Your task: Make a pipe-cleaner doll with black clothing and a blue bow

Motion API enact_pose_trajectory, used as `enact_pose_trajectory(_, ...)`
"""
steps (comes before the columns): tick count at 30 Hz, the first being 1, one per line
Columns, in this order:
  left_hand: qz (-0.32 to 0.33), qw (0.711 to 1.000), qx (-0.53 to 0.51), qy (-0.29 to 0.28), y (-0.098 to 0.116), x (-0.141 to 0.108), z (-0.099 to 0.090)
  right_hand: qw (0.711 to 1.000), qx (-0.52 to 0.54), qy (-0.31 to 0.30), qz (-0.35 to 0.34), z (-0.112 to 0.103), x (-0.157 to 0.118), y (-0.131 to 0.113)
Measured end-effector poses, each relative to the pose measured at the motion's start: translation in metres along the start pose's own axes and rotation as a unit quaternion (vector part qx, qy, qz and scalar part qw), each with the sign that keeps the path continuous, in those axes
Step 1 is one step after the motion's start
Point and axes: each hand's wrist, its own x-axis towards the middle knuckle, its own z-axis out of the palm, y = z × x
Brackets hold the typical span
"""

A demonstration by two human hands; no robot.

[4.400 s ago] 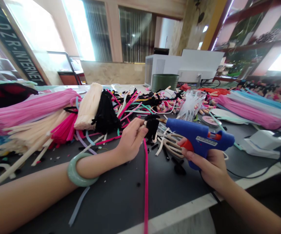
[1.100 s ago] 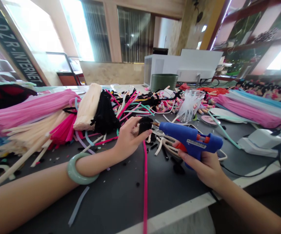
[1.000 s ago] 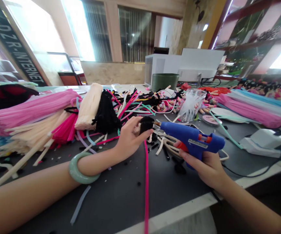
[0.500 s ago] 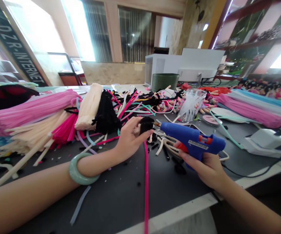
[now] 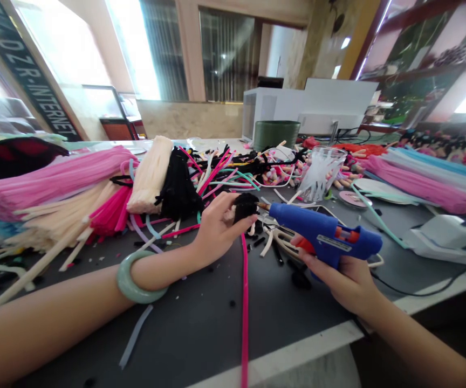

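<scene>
- The left hand (image 5: 219, 229) is closed in a narrow pinch, with the fingertips (image 5: 233, 202) gripping a black fuzzy chenille piece (image 5: 245, 207) at the centre of the frame.
- The right hand (image 5: 338, 280) wraps the grip of a blue hot-glue gun (image 5: 324, 234), with a finger near the orange trigger (image 5: 306, 246).
- The gun's metal nozzle (image 5: 263, 205) sits just beside the black piece. A steady pinch, with fingertips kept back from the hot tip, looks wise.
- A pale green bangle (image 5: 138, 285) circles the left wrist.
- A long pink pipe cleaner (image 5: 244, 302) lies on the dark grey worktable (image 5: 184, 334), just below the hands.
- Soft, fuzzy bundles of pink (image 5: 50, 180), cream (image 5: 150, 175) and black (image 5: 178, 194) pipe cleaners lie upper left of the frame.
- A clear cup (image 5: 322, 173) of translucent sticks stands beyond the gun, and a green pot (image 5: 275, 134) stands farther back.
</scene>
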Motion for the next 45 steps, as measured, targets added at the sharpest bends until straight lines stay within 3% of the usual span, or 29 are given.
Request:
enact_pose_trajectory(12,-0.049,0.997,-0.049,-0.018,0.0007,0.0014,0.002,1.0,0.016,0.015,0.007,0.0018,0.0017,-0.0045)
enact_pose_trajectory(26,-0.034,0.998,-0.038,-0.023,0.0004,0.0008,0.0015,0.999,0.027,0.004,0.022,0.0011,-0.002,0.0019)
enact_pose_trajectory(38,-0.039,0.999,-0.007,-0.031,0.0024,0.0003,0.001,1.0,0.024,0.014,-0.006,-0.0003,-0.0035,0.0012)
enact_pose_trajectory(45,0.031,0.994,0.096,-0.037,0.0073,0.004,-0.0017,1.0,-0.011,0.003,0.0,-0.0004,-0.0033,0.0009)
